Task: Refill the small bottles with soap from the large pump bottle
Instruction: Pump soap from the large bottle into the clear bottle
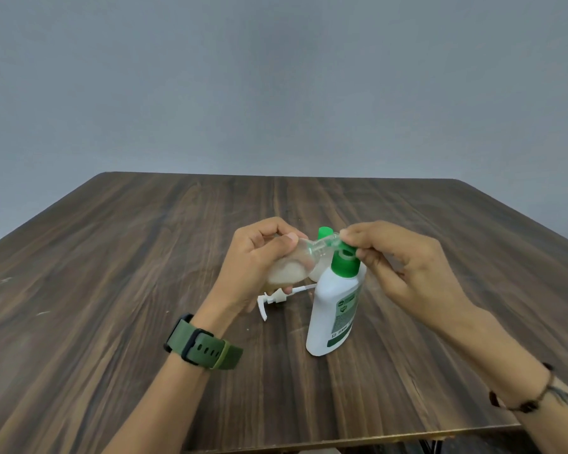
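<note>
Soap shows pale and cloudy inside the small clear bottle (295, 260), which the left hand (259, 263) grips round its soft, rounded body, tilted so the neck points toward the right hand (404, 267). That hand pinches the small green cap (346, 248) at the neck, probably to twist it on or off; which one I cannot tell. Just beneath stands the large white bottle (336, 306), smooth plastic with a green collar (345, 265) and an open mouth, upright on the dark wood-grain tabletop (145, 273). Its white pump head (273, 299) lies beside it, removed so soap can pour. Another green cap (324, 231) peeks up behind.
</note>
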